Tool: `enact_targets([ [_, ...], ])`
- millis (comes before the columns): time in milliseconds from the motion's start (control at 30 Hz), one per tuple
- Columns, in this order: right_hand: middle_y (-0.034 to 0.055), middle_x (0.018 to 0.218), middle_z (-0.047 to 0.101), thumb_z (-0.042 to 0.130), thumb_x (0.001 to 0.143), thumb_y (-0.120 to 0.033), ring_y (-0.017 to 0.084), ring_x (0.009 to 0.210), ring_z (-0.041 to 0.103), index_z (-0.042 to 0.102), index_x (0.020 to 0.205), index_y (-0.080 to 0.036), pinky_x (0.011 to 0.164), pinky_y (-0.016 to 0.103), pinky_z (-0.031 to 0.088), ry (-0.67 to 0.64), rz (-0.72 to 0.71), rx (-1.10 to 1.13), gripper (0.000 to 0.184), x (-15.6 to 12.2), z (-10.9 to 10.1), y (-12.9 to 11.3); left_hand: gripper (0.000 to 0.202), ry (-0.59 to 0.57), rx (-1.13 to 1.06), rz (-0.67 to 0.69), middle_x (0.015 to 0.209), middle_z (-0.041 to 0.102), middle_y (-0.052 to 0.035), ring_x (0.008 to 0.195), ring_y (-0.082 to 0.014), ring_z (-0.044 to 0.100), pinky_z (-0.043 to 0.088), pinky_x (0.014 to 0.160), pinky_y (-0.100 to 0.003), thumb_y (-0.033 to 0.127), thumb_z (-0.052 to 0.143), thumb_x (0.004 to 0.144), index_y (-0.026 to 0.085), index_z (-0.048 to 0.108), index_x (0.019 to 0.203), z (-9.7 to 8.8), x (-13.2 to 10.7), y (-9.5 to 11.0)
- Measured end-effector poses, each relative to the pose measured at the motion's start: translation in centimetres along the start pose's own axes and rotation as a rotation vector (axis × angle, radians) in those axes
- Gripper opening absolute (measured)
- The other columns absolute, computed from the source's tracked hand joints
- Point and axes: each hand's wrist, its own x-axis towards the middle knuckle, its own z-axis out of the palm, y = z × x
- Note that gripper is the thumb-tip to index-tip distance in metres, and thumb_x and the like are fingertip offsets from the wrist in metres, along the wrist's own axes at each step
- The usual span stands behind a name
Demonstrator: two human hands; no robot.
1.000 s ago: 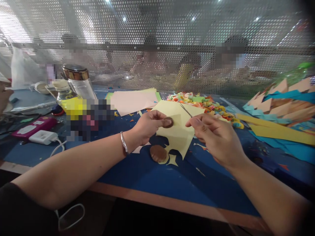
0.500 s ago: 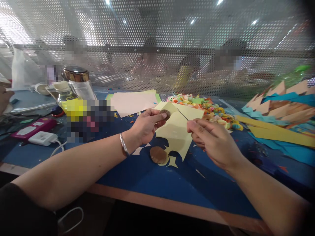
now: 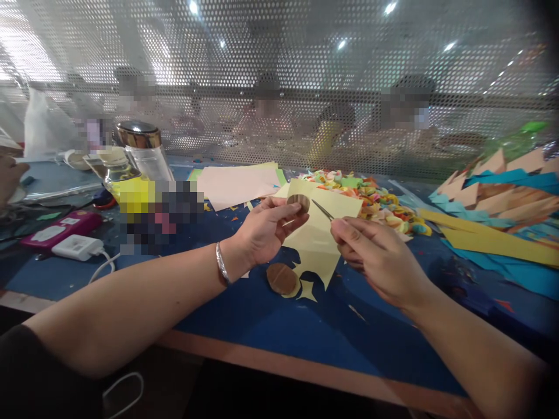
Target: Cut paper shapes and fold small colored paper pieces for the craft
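My left hand point(image 3: 264, 231) is closed, pinching a small brown disc point(image 3: 299, 202) between thumb and fingers. Pale yellow paper point(image 3: 301, 185) shows just behind the disc; whether it is a separate piece cannot be told. Closed around scissors point(image 3: 323, 210), my right hand point(image 3: 371, 247) hides the handles, and the narrow blades point left toward the disc without touching it. Under both hands lies a pale yellow sheet point(image 3: 321, 244) with rounded cut-outs along its near edge. A larger brown disc point(image 3: 282, 279) rests on a yellow piece, beside a star-like yellow scrap point(image 3: 307, 290).
Folded colourful paper pieces point(image 3: 362, 195) heap behind the sheet. Yellow strips point(image 3: 493, 235) and spiky paper shapes point(image 3: 493, 180) lie right. Pink paper point(image 3: 236, 186), a glass bottle point(image 3: 151, 154), a white charger point(image 3: 77, 247) and another person's hand point(image 3: 11, 174) are left. A perforated panel point(image 3: 279, 75) stands behind.
My left hand has moved slightly right and turned the small disc to show more of its face. The scissors' blades have come away from the yellow paper beside the disc.
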Motion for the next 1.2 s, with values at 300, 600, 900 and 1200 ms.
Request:
enact_targets([
  [300,-0.0067,0.055,0.025,0.068,0.085,-0.074,0.010,0.047,0.019,0.046,0.064,-0.025,0.040,0.028,0.014,-0.017,-0.001,-0.012,0.058,0.01,0.20,-0.36,0.032,-0.057,0.022,-0.041,0.073,0.069,0.0030,0.078,-0.0100,0.072,0.058,0.098,-0.034,0.001,0.080,0.078,0.017,0.054,0.068,0.15,-0.52,-0.42],
  [600,-0.0071,0.056,0.025,0.071,0.084,-0.074,0.009,0.046,0.019,0.046,0.063,-0.024,0.041,0.028,0.012,0.008,0.003,0.005,0.059,-0.08,-0.04,-0.15,0.031,-0.097,0.028,-0.024,0.071,0.069,0.0034,0.078,-0.0097,0.072,0.058,0.096,-0.034,0.001,0.077,0.079,0.017,0.053,0.069,0.26,-0.86,-0.44],
  [900,-0.0079,0.057,0.024,0.071,0.083,-0.076,0.008,0.046,0.016,0.046,0.064,-0.024,0.040,0.027,0.014,-0.012,0.000,0.022,0.061,-0.06,0.04,-0.55,0.032,-0.127,0.052,0.015,0.073,0.071,0.0032,0.077,-0.0102,0.072,0.058,0.094,-0.035,0.003,0.081,0.077,0.017,0.053,0.072,0.17,-0.74,-0.36],
  [1200,-0.0079,0.057,0.022,0.068,0.089,-0.071,0.008,0.046,0.014,0.045,0.065,-0.024,0.040,0.028,0.009,-0.052,-0.008,0.038,0.057,-0.09,-0.15,-0.45,0.031,-0.113,0.037,0.013,0.073,0.072,0.0014,0.078,-0.0114,0.072,0.058,0.097,-0.036,0.003,0.080,0.079,0.016,0.053,0.072,0.44,-1.00,-0.43],
])
